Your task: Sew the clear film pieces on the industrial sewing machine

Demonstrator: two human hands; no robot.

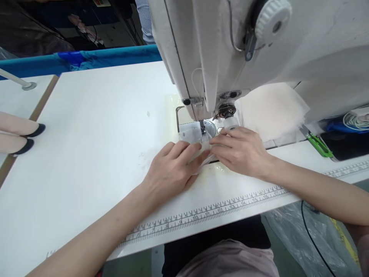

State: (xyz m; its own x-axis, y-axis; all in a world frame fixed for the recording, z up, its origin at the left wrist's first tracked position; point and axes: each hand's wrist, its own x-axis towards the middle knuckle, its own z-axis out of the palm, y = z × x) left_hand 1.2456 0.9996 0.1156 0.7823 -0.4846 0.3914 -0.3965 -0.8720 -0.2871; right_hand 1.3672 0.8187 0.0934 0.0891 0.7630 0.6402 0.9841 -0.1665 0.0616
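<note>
A thin, see-through white piece of fabric (205, 158) lies at the needle of a sewing machine (184, 50), partly under the presser foot (203, 127). My left hand (177, 163) is closed on its near left edge, the thumb and fingertips drawn together just in front of the foot. From the other side my right hand (242, 152) pinches the same fabric close to the needle plate (211, 127). Both hands rest low on the table, their fingertips nearly touching. Much of the fabric is hidden beneath the fingers.
A stack of pale sheer fabric pieces (271, 109) sits behind my right hand. Green-handled snips (318, 145) lie beside a dark flat object (346, 142). A printed ruler (196, 218) follows the white table's (109, 146) front edge. Two beige, black-tipped things (17, 132) extend from the left.
</note>
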